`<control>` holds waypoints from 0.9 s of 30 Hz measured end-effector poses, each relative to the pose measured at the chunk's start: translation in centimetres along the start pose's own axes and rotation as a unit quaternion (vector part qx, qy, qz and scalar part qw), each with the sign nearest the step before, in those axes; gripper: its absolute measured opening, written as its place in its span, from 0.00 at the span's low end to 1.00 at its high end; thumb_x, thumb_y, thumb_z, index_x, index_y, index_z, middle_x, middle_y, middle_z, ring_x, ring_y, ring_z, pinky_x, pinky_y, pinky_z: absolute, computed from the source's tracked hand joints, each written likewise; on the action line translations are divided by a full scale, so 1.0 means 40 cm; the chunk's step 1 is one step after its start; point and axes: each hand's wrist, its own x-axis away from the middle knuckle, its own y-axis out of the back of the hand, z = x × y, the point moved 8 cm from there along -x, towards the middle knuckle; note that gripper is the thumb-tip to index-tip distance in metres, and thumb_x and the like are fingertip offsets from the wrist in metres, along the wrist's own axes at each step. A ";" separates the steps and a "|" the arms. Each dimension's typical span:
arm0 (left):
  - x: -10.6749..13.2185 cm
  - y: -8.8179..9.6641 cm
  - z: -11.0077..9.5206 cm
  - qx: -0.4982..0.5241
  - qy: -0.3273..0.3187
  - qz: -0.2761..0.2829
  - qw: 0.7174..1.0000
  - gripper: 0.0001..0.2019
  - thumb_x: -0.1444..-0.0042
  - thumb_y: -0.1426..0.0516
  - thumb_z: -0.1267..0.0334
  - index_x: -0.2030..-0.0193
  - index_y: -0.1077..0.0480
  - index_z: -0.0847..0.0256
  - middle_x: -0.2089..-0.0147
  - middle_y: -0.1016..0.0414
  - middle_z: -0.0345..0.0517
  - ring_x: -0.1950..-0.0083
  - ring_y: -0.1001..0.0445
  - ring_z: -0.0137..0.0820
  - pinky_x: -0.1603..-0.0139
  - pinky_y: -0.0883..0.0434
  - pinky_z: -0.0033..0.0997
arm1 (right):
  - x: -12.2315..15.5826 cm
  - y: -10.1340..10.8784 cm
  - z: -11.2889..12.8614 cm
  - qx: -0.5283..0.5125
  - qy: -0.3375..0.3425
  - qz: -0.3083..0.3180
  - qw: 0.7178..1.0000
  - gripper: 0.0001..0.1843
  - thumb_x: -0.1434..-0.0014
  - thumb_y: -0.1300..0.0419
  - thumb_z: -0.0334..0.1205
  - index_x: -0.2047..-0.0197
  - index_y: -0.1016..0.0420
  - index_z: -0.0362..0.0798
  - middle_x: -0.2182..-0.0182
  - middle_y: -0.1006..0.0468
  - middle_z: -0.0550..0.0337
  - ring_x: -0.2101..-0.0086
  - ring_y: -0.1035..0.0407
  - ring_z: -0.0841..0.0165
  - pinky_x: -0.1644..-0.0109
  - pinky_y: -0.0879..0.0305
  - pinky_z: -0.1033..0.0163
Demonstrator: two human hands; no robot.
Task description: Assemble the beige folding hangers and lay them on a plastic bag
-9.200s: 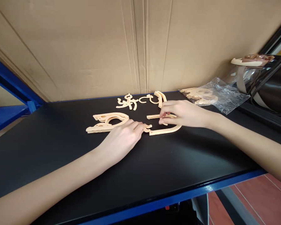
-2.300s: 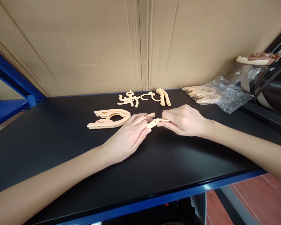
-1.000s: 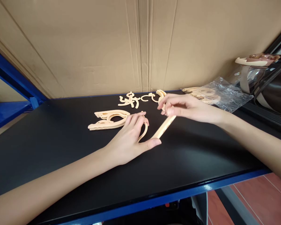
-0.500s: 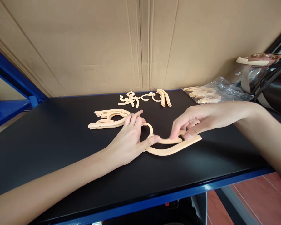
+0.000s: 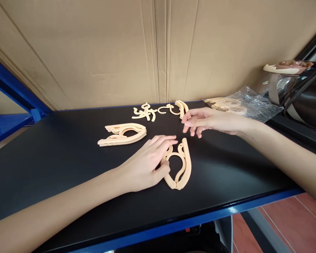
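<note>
**Left hand [image 5: 150,165] across the beige hanger [image 5: 188,167]!**

It lies flat on the black table [image 5: 216,186], fingers over its left side. Right hand [image 5: 209,119] up, fingers loosely spread, near the curved strips [image 5: 181,107]. Folded stack [image 5: 122,141] left, hooks [image 5: 147,113] behind, clear bag [image 5: 262,102] far right.

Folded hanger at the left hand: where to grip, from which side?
Probably pinch the folded hanger by its right outer bar, coming from the right: that long bar lies flat and uncovered, while the left hand covers part of the opposite bar.

Hangers [image 5: 187,169] lie on the table [image 5: 55,151] before loose parts [image 5: 146,111], left of a bag [image 5: 258,105].
</note>
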 end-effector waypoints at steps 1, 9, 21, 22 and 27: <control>0.000 0.003 0.002 0.008 0.001 -0.002 1.000 0.22 0.40 0.53 0.70 0.39 0.39 0.60 0.35 0.36 0.52 0.34 0.40 0.42 0.36 0.37 0.48 | -0.002 -0.008 -0.003 0.001 -0.001 0.003 1.000 0.12 0.39 0.41 0.48 0.58 0.30 0.49 0.64 0.21 0.56 0.67 0.26 0.69 0.66 0.28 0.63; -0.007 0.020 0.007 -0.042 -0.005 -0.004 0.999 0.24 0.42 0.52 0.72 0.38 0.39 0.59 0.34 0.37 0.50 0.39 0.35 0.41 0.38 0.36 0.48 | 0.033 -0.077 -0.011 0.076 -0.035 0.100 0.991 0.17 0.41 0.40 0.55 0.64 0.31 0.48 0.70 0.19 0.57 0.69 0.24 0.65 0.72 0.27 0.64; -0.011 0.024 0.000 -0.040 0.015 0.058 0.997 0.35 0.47 0.39 0.57 0.33 0.43 0.57 0.48 0.27 0.51 0.49 0.28 0.43 0.49 0.30 0.42 | 0.006 0.005 0.038 0.194 0.098 -0.075 0.973 0.10 0.37 0.44 0.48 0.61 0.31 0.49 0.61 0.20 0.59 0.62 0.26 0.65 0.57 0.32 0.59; -0.013 0.038 0.004 -0.053 0.022 0.058 0.997 0.35 0.47 0.39 0.57 0.33 0.42 0.58 0.49 0.27 0.50 0.50 0.28 0.43 0.50 0.29 0.41 | 0.006 0.036 0.039 0.250 0.103 -0.136 0.953 0.10 0.38 0.44 0.47 0.62 0.30 0.49 0.63 0.21 0.59 0.63 0.27 0.65 0.58 0.33 0.59; -0.012 0.175 0.060 -0.099 0.068 0.000 0.993 0.36 0.49 0.40 0.49 0.35 0.40 0.57 0.37 0.33 0.50 0.41 0.30 0.47 0.41 0.33 0.45 | 0.004 0.137 0.016 0.366 0.090 -0.282 0.882 0.07 0.38 0.46 0.41 0.64 0.31 0.48 0.65 0.22 0.56 0.65 0.27 0.62 0.62 0.36 0.59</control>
